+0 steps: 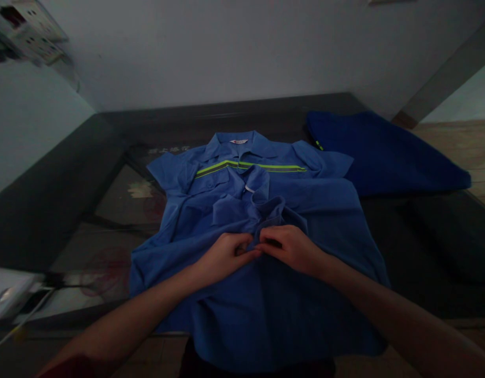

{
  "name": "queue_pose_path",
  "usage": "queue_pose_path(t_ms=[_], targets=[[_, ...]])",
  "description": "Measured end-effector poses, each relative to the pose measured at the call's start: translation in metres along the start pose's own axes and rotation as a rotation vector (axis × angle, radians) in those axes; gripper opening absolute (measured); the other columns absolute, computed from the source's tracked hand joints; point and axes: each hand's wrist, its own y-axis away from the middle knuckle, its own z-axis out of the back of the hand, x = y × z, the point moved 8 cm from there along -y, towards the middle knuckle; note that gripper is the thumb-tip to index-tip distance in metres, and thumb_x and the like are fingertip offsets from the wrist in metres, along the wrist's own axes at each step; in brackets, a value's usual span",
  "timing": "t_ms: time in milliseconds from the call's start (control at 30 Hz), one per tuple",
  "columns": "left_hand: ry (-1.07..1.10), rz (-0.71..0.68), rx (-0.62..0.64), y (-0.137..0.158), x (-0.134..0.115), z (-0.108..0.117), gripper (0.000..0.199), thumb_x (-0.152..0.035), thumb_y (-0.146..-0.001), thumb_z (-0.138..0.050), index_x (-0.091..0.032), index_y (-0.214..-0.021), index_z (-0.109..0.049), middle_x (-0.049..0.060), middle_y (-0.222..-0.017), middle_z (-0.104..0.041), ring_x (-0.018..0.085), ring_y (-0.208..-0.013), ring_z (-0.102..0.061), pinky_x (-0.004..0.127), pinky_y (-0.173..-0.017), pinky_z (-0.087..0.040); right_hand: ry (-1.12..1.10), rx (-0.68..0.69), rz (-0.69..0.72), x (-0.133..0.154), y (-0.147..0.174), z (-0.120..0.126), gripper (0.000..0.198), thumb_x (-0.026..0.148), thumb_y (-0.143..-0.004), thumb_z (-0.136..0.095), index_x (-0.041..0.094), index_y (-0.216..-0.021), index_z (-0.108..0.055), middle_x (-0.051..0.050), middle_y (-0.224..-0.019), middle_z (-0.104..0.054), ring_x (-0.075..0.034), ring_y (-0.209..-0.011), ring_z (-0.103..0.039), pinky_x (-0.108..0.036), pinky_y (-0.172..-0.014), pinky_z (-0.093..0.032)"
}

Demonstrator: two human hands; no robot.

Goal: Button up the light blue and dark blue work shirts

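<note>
Both hands meet at the blue work shirt (pixel 266 294)'s front placket: left hand (pixel 222 255) and right hand (pixel 292 248) each have a grip pinched tight on fabric. The shirt's spread flat on the bench (pixel 49 210), collar away from the hands.

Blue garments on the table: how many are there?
2. A blue shirt lies spread at the centre under both hands; a darker blue garment lies at the far right. Others may be hidden.

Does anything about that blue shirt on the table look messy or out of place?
Yes. The blue shirt is bunched at its front, just above where the left hand and right hand pinch it. Its hem hangs over the table edge.
</note>
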Motion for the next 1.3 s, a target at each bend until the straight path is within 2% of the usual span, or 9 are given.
queue_pose_path(t_ms=[233,433,500,600,833,1100,1300], targets=[[-0.124,-0.037,-0.058,0.001,-0.001,0.001,0.030,-0.033,-0.083,-0.054,-0.017,-0.061,-0.042,-0.007,-0.054,-0.036,0.007,-0.050,-0.035,0.022,-0.049,-0.023,-0.099,0.061,0.000,0.000,-0.001,-0.002,0.021,0.029,-0.092,-0.050,0.017,-0.076,-0.055,0.002,-0.068,-0.054,-0.011,-0.063,-0.050,-0.023,-0.059,-0.032],[-0.100,-0.052,-0.080,0.002,-0.003,0.002,0.030,-0.031,-0.085,-0.052,-0.017,-0.061,-0.041,-0.007,-0.055,-0.036,0.007,-0.052,-0.035,0.021,-0.051,-0.024,0.049,0.156,0.005,-0.001,0.001,-0.004,0.021,0.027,-0.094,-0.046,0.017,-0.076,-0.054,-0.001,-0.071,-0.057,-0.013,-0.065,-0.052,-0.025,-0.060,-0.032],[-0.071,-0.041,-0.084,0.002,-0.003,0.003,0.030,-0.031,-0.085,-0.052,-0.017,-0.061,-0.040,-0.007,-0.055,-0.035,0.007,-0.052,-0.034,0.021,-0.051,-0.024,0.069,0.151,0.024,-0.001,0.001,-0.004,0.022,0.026,-0.094,-0.045,0.017,-0.076,-0.054,-0.001,-0.071,-0.057,-0.013,-0.065,-0.052,-0.025,-0.060,-0.032],[-0.013,-0.013,-0.083,0.002,-0.002,0.005,0.033,-0.034,-0.085,-0.051,-0.017,-0.061,-0.039,-0.007,-0.056,-0.033,0.007,-0.053,-0.032,0.021,-0.050,-0.024,-0.020,0.114,0.058,0.002,0.001,-0.001,0.022,0.026,-0.094,-0.045,0.017,-0.075,-0.053,0.001,-0.069,-0.054,-0.012,-0.063,-0.049,-0.024,-0.060,-0.032],[0.064,0.027,-0.065,0.002,0.001,0.006,0.033,-0.039,-0.084,-0.051,-0.017,-0.062,-0.039,-0.007,-0.058,-0.033,0.008,-0.055,-0.033,0.022,-0.050,-0.024,-0.114,0.072,0.038,0.004,0.000,0.004,0.023,0.027,-0.093,-0.047,0.017,-0.073,-0.052,0.003,-0.065,-0.049,-0.009,-0.058,-0.044,-0.023,-0.057,-0.029],[0.193,0.024,-0.044,0.002,0.000,0.005,0.032,-0.039,-0.082,-0.053,-0.017,-0.064,-0.040,-0.007,-0.058,-0.033,0.007,-0.053,-0.032,0.021,-0.049,-0.023,0.076,-0.029,0.051,0.009,0.002,0.007,0.016,0.024,-0.092,-0.049,0.018,-0.078,-0.054,0.001,-0.072,-0.057,-0.011,-0.063,-0.050,-0.023,-0.059,-0.032],[0.117,-0.016,-0.089,0.000,-0.002,0.007,0.034,-0.042,-0.085,-0.049,-0.017,-0.064,-0.039,-0.007,-0.057,-0.032,0.007,-0.052,-0.031,0.020,-0.048,-0.023,0.316,-0.044,0.025,0.014,0.003,0.006,0.015,0.023,-0.093,-0.044,0.018,-0.084,-0.055,-0.004,-0.079,-0.062,-0.015,-0.071,-0.057,-0.025,-0.060,-0.033]])
